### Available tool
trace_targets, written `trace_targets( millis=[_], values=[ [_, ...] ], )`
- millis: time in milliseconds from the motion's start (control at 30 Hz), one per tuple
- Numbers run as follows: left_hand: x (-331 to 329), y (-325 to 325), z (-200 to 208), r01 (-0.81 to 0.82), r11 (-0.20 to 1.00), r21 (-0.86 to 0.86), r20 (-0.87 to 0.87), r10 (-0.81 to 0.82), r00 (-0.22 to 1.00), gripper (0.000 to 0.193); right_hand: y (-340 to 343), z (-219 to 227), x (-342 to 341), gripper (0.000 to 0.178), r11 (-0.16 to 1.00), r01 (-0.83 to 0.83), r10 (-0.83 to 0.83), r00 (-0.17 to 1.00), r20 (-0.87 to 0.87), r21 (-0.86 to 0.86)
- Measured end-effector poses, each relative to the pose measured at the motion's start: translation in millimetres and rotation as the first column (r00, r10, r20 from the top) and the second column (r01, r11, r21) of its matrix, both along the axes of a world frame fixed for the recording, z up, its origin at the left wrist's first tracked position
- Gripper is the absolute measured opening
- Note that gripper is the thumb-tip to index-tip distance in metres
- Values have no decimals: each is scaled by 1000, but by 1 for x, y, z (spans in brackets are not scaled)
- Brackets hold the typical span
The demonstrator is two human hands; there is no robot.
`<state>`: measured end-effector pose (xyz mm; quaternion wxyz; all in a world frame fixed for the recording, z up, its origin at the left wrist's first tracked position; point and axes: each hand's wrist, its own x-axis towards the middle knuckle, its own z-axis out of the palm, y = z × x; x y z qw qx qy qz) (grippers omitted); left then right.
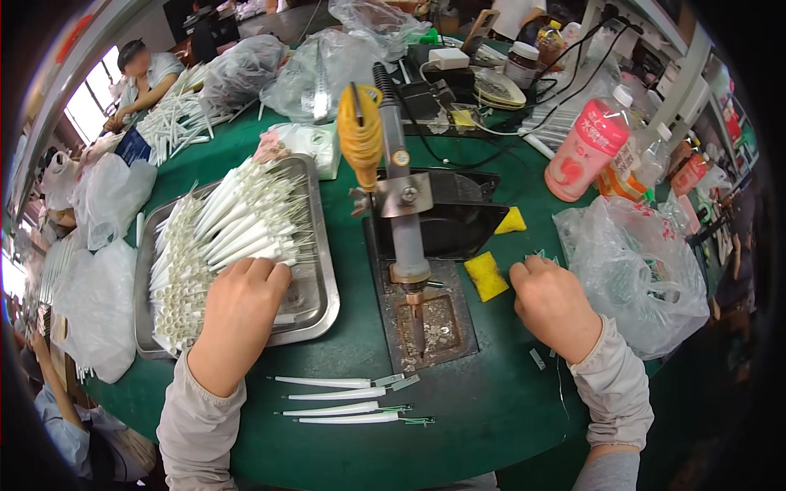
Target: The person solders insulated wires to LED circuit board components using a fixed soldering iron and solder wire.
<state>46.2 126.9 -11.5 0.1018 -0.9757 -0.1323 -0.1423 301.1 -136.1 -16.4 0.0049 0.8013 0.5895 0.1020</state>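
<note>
My left hand (241,307) reaches into a metal tray (319,307) piled with white plastic sleeves with wire leads (221,233); its curled fingers rest on the pile, and whether they grip one is hidden. My right hand (553,303) lies on the green table (491,409) right of a soldering iron (401,221) in its stand, fingers curled over small green parts; what it holds is hidden. Several finished white pieces with small green boards (352,401) lie in a row near the front edge.
A dark metal base plate (426,327) sits under the iron tip, with yellow sponge pieces (485,276) beside it. A clear bag of small parts (639,270) lies right, a pink bottle (585,151) behind. Bags, cables and another person (143,78) at far left.
</note>
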Motion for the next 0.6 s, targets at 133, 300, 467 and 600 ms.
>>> trace_targets(
  millis=[133,300,467,600],
  values=[
    [2,-4,8,24,999,-45,-23,-25,999,10,3,5,-1,14,993,-69,72,997,-33,91],
    [1,-15,26,66,987,-149,110,-50,993,27,7,8,-4,15,974,-41,62,994,-89,222],
    [-7,-31,47,142,890,-434,217,-50,975,23,8,14,-9,15,958,-39,84,985,-149,284],
    [-12,-45,53,202,634,-747,228,-41,973,18,6,28,-20,14,935,-43,174,920,-350,351]
  ],
)
